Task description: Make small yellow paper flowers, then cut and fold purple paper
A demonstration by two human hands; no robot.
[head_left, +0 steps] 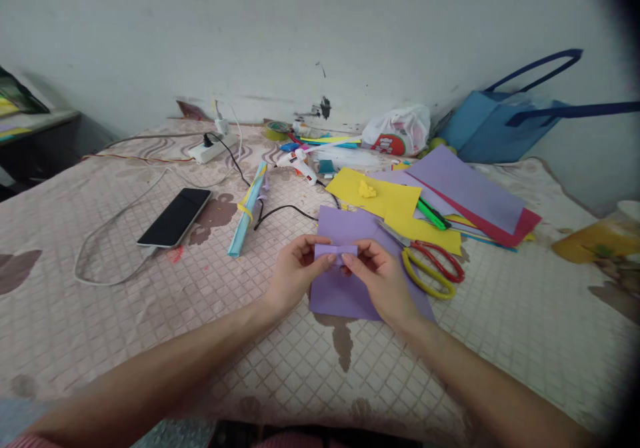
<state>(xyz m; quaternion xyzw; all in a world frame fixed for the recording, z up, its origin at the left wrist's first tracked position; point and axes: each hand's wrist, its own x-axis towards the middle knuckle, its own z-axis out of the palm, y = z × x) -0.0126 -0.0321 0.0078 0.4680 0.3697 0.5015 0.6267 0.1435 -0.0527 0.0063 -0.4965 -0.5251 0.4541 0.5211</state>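
A small folded purple paper piece [336,251] is held between both hands, above a larger purple sheet [350,298] lying on the table. My left hand [299,271] pinches its left part between thumb and fingers. On its right part, my right hand [379,273] does the same, with the two thumb tips close together near the middle. Scissors [429,269] with one red and one yellow handle lie just right of my right hand, their blades resting over the purple sheet. Yellow paper [395,198] with a crumpled yellow bit lies behind.
A phone [176,218] on a cable and a light blue paper strip [247,211] lie left. Behind are a glue gun [300,165] and power strip [214,148]. Rightward are a green cutter [434,215], stacked sheets [467,188], a blue bag [493,125] and a yellowish container [595,238].
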